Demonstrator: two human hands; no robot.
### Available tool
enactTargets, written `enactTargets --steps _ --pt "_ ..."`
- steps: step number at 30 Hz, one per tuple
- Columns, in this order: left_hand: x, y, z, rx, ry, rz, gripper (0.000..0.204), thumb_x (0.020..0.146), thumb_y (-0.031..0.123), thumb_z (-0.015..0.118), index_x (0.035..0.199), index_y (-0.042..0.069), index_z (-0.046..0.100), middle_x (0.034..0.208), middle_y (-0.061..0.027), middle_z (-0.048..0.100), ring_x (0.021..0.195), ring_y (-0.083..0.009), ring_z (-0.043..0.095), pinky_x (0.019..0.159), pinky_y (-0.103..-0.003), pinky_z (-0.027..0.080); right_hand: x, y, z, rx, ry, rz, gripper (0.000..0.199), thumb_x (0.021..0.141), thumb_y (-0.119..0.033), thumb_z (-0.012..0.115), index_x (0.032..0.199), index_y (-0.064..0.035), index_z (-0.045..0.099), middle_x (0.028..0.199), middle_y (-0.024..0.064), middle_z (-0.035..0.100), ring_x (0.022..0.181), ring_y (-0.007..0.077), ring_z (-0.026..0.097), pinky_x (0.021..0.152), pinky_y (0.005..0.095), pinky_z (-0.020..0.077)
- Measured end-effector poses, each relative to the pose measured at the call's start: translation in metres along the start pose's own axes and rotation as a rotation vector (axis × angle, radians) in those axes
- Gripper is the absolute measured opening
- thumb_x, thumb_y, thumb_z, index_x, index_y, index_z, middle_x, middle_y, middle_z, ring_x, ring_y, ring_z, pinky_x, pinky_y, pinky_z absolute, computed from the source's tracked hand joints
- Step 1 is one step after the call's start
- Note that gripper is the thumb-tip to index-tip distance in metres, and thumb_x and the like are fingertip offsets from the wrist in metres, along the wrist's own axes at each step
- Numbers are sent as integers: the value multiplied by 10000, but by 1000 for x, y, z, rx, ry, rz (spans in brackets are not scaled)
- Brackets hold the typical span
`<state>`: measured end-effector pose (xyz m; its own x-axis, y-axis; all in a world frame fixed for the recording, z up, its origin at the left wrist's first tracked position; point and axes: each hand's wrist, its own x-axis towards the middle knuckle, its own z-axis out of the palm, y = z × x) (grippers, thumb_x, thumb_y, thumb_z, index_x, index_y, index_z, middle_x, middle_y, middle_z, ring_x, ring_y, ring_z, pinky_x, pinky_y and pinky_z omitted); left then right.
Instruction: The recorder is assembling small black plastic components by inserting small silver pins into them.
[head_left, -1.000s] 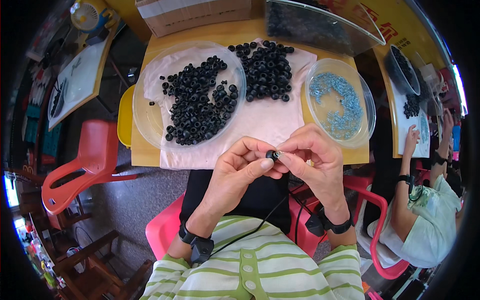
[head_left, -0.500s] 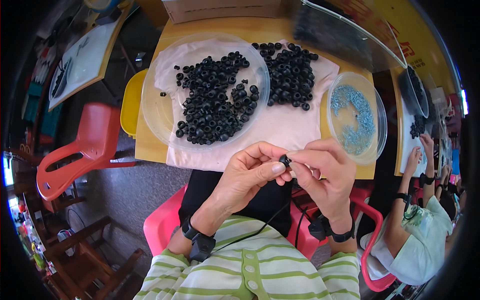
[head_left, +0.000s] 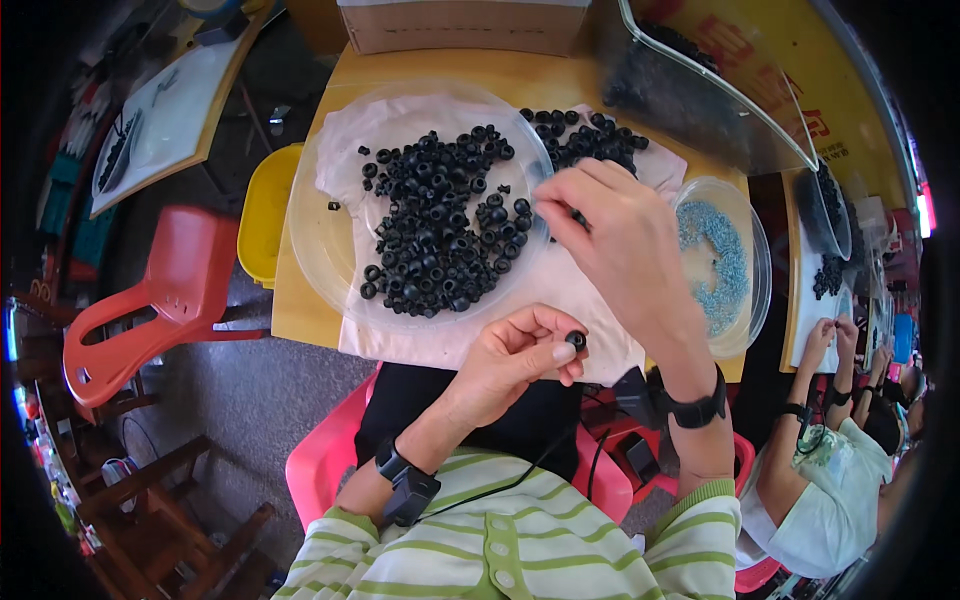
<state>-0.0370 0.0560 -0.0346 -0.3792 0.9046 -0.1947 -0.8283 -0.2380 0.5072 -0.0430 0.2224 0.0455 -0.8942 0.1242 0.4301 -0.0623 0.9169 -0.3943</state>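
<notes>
Bench bears black pieces and blue bits remaining loose; left hand pinches 1 piece, right hand grip unclear.

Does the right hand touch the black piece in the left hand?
No, a visible gap separates the right hand from the black piece.

The hands have parted — right hand now near the round tray.

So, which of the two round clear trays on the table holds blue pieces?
The smaller tray, right of the larger tray, which holds black pieces instead.
</notes>
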Motion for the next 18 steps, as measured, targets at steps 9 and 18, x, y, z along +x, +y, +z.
enactTargets --steps 9,18 --pt "0 -1 0 8 -61 -16 188 903 96 652 1052 5 583 956 -111 641 818 -177 642 721 -307 529 28 13 52 -323 -195 -65 29 734 -86 669 754 -107 666 775 27 617 843 210 614 675 341 531" --pt "-1 -2 -1 42 -54 -11 185 901 92 654 1044 7 575 944 -114 644 815 -180 650 713 -309 534 15 1 9 263 -106 93 116 769 -4 646 873 -5 593 797 115 638 740 231 652 634 321 526"
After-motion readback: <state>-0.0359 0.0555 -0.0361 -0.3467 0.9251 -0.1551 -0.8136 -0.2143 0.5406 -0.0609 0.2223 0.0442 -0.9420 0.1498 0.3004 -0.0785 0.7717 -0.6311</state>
